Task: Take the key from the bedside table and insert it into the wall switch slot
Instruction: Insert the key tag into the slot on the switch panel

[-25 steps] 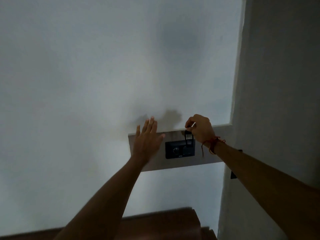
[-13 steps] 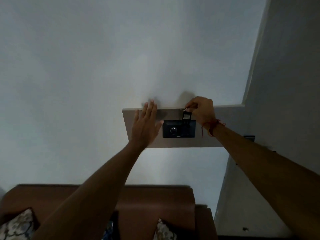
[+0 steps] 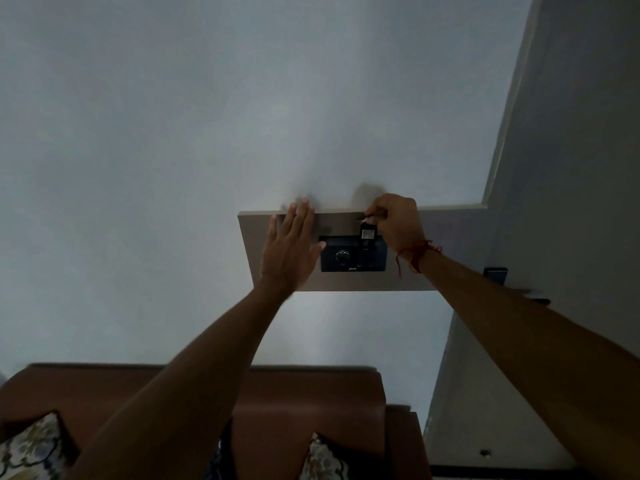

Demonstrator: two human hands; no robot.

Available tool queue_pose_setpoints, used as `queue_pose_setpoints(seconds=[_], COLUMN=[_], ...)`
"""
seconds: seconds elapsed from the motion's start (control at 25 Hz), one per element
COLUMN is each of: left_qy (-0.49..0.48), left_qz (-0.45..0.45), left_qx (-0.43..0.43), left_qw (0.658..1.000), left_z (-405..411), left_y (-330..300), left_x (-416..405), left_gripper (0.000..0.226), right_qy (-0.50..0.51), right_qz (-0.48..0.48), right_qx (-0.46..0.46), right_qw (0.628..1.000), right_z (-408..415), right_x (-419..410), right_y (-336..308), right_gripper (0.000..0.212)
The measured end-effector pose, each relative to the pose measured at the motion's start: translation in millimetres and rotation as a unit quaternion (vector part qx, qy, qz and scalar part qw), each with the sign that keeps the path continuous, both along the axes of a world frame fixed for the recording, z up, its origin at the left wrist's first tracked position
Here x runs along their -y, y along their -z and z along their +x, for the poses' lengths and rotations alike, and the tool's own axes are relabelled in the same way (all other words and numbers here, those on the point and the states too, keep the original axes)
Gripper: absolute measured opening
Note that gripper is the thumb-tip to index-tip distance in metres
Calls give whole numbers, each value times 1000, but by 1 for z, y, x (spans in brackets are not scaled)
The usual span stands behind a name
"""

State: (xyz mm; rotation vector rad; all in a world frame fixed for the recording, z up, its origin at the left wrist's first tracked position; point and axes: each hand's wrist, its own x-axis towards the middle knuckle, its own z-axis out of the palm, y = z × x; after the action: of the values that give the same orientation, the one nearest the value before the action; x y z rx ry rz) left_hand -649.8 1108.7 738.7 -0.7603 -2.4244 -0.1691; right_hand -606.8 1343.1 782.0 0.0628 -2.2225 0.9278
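A black wall switch panel [image 3: 353, 259] with a round dial is set in a grey wall board [image 3: 450, 251]. My right hand [image 3: 398, 220], with a red thread at the wrist, pinches the key [image 3: 363, 221], whose black tag [image 3: 367, 234] hangs at the panel's top edge. Whether the tag sits inside the slot is unclear. My left hand [image 3: 289, 254] lies flat and open against the board, just left of the panel, holding nothing.
A brown wooden headboard [image 3: 304, 393] and patterned cushions [image 3: 31, 448] lie below. The white wall fills the view above. A grey wall [image 3: 571, 168] juts out at the right, carrying a dark fitting [image 3: 496, 273].
The view has tilted down, so the headboard and cushions have come into sight. Both hands stay at the board; the right hand keeps the key at the panel's top.
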Motion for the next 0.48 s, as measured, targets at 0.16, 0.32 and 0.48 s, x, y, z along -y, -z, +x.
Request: queue_pose_setpoints(seconds=[0.16, 0.32, 0.48], left_qy=[5, 3, 12], left_qz=[0, 8, 14], left_qx=[1, 11, 21], left_qw=[1000, 1000, 1000], left_z=[-2, -5, -9], left_y=[1, 4, 9], left_x=[0, 2, 5], left_gripper=[76, 76, 77], right_qy=[6, 54, 85], right_qz=[110, 166, 282], right_qx=[49, 34, 16], right_qw=[993, 984, 955], right_z=[-6, -7, 1], right_x=[7, 9, 14], right_y=[8, 23, 25], right_gripper=[11, 15, 25])
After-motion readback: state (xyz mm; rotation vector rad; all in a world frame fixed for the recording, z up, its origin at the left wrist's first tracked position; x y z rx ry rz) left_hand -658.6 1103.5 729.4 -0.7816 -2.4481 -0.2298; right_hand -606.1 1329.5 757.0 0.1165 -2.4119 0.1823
